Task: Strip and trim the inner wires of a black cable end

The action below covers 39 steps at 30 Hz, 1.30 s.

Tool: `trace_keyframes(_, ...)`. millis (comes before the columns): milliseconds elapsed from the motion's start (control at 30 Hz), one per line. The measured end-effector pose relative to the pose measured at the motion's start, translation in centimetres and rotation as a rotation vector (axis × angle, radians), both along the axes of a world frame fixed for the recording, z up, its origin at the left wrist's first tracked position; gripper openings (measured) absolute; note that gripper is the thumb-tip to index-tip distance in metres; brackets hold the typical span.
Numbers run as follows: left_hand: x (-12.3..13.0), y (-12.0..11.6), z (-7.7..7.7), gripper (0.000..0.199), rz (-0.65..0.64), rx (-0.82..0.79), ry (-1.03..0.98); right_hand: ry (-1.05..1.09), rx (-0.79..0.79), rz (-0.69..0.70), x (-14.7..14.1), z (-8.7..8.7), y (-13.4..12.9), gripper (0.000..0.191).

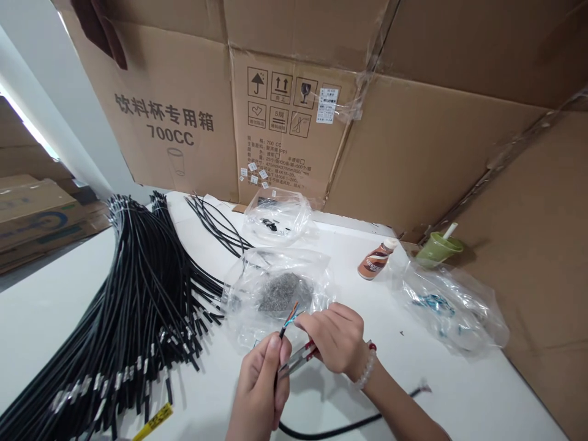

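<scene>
Over a white table, near middle, the left hand pinches a black cable, its end splaying orange and blue wires; the curled right hand grips a red-handled tool. Tabletop spreads right; cardboard boxes border the far edge.

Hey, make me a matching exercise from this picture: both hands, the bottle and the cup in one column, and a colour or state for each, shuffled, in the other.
Column one
1. Left hand
2. Right hand
3. Bottle
4. Cup

Column two
A. Green, with a white stick poking out
B. Holds a red-handled tool
C. Brown, with a white cap
D. Grips a black cable just below its exposed coloured wires

Right pairs: 1-D, 2-B, 3-C, 4-A.
</scene>
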<state>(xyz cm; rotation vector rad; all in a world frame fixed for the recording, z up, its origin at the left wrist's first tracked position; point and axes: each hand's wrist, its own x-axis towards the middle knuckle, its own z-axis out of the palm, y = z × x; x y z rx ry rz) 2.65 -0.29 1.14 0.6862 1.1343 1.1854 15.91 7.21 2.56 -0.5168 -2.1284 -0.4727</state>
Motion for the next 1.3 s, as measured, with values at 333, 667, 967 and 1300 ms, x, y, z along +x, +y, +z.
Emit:
trace_keyframes(333,0.4,-0.1,0.7,0.059,0.136,0.086,0.179,0.029,-0.293,0.065,-0.4,1.4,-0.3,0.02)
trace_keyframes(667,-0.3,-0.1,-0.4,0.053,0.021,0.139,0.322,-0.107,-0.292,0.03,-0.6,1.5,-0.5,0.021)
trace_keyframes(967,-0.4,-0.1,-0.1,0.054,0.018,0.09,0.155,-0.163,-0.092,0.001,-1.0,0.9,0.1,0.015)
trace_keyframes(1300,-0.6,0.2,0.6,0.057,0.001,-0.092,-0.439,0.283,-0.539,0.167,-1.0,0.2,-0.1,0.012)
